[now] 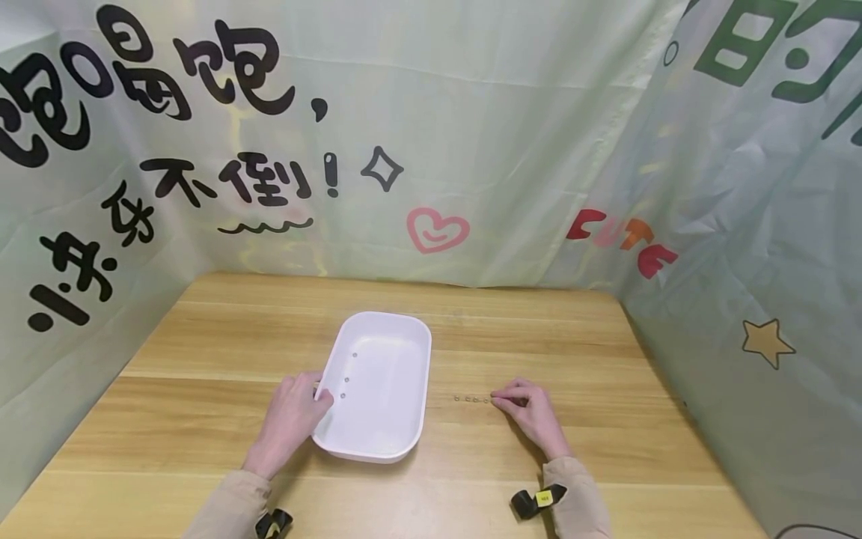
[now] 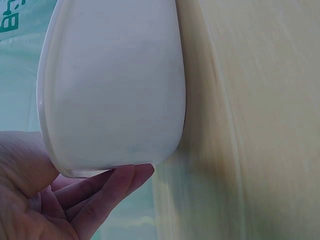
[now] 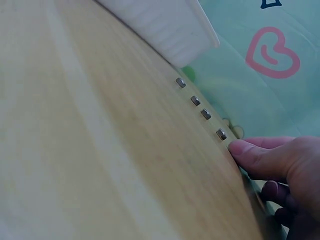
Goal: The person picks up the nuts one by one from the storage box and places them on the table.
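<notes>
Left grip clasps white tray; right grip, thumb-to-finger beside nuts, contents unclear.

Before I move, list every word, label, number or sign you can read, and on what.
"喝饱," black, on the backdrop.
"不倒!" black, same backdrop.
"CUTE" coloured, lower right backdrop.
Other characters: cut off or unclear.
Yellow label on right wrist device: too small.
White tray: none visible.

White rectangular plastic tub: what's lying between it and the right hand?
Four small grey metal nuts lie in a row on the brown wooden table between the white tub and right hand, as the right wrist view shows.
</notes>
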Tool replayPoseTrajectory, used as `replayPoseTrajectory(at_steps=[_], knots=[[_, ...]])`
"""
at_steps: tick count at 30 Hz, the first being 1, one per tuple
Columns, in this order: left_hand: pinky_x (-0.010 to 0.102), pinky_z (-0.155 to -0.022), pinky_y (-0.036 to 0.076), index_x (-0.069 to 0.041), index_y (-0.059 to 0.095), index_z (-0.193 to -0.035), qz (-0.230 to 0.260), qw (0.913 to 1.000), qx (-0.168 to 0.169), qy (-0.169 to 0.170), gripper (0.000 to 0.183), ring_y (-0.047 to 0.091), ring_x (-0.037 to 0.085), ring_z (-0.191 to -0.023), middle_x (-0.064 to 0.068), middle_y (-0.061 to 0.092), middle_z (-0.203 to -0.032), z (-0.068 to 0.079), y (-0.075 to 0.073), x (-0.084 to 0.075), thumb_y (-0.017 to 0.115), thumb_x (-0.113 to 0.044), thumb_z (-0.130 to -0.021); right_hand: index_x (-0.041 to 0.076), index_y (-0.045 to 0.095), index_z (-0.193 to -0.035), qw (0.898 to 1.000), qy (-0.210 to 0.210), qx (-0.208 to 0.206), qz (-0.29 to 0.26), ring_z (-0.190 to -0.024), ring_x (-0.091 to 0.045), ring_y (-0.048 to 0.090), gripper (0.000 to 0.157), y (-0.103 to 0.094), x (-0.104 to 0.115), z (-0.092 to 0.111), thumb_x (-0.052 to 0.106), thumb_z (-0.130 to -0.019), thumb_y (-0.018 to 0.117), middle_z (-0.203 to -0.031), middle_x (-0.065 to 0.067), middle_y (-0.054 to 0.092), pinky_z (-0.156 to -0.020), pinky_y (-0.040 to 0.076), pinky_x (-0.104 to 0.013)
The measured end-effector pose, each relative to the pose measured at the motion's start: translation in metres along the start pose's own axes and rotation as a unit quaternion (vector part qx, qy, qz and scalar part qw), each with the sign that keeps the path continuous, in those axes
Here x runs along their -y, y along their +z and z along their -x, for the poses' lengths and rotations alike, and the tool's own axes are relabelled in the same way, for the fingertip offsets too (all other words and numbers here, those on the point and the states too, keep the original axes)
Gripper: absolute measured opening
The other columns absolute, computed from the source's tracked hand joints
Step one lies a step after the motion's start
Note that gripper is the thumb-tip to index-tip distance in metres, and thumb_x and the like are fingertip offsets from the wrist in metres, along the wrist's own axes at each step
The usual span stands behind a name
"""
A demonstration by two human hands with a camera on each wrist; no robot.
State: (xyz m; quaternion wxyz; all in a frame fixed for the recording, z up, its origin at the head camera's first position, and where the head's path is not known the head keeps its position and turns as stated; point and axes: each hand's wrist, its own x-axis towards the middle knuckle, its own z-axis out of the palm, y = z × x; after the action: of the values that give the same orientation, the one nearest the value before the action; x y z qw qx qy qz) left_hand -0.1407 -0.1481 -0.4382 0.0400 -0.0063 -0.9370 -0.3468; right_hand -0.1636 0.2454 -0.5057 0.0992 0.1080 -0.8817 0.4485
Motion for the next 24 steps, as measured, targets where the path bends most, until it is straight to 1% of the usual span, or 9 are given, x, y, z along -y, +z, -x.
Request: replayPoseTrajectory(at_steps=[8, 14, 19, 24], knots=[[0.027, -0.053, 0.049, 0.004, 0.074, -0.104, 0.002, 1.0000, 0.000, -0.001, 0.025, 0.064, 0.017, -0.065, 0.020, 0.075, -0.086, 0.0016, -0.0019, -0.0019, 0.059, -0.003, -0.085, 0.007, 0.081, -0.089, 1.000, 0.012, 0.010, 0.006, -0.083, -0.004, 0.060, 0.010, -0.0012, 0.0009, -0.0005, 0.004, -0.080, 0.079, -0.087, -0.004, 0.072, -0.074, 0.049, -0.019], [0.026, -0.052, 0.046, 0.004, 0.074, -0.099, -0.017, 0.9998, -0.006, 0.009, 0.022, 0.059, 0.016, -0.062, 0.016, 0.074, -0.079, 0.0002, -0.0021, -0.0021, 0.059, -0.004, -0.084, 0.008, 0.082, -0.089, 1.000, 0.016, 0.011, 0.010, -0.083, -0.003, 0.059, 0.010, -0.0014, 0.0012, -0.0009, 0.005, -0.080, 0.080, -0.086, -0.002, 0.072, -0.075, 0.049, -0.020], [0.026, -0.052, 0.046, 0.004, 0.074, -0.098, -0.018, 0.9998, -0.006, 0.008, 0.022, 0.059, 0.016, -0.061, 0.015, 0.073, -0.077, -0.0003, -0.0019, -0.0019, 0.059, -0.005, -0.083, 0.008, 0.082, -0.089, 1.000, 0.014, 0.011, 0.006, -0.083, -0.003, 0.059, 0.010, -0.0016, 0.0015, -0.0004, 0.005, -0.080, 0.080, -0.086, -0.002, 0.072, -0.075, 0.049, -0.019], [0.027, -0.052, 0.046, 0.004, 0.074, -0.098, -0.017, 0.9998, -0.004, 0.007, 0.022, 0.060, 0.016, -0.061, 0.015, 0.073, -0.077, 0.0003, -0.0024, -0.0024, 0.059, -0.004, -0.083, 0.007, 0.081, -0.090, 1.000, 0.003, 0.010, 0.002, -0.083, -0.004, 0.059, 0.009, -0.0026, 0.0005, 0.0000, 0.006, -0.082, 0.079, -0.086, -0.003, 0.072, -0.073, 0.048, -0.019]])
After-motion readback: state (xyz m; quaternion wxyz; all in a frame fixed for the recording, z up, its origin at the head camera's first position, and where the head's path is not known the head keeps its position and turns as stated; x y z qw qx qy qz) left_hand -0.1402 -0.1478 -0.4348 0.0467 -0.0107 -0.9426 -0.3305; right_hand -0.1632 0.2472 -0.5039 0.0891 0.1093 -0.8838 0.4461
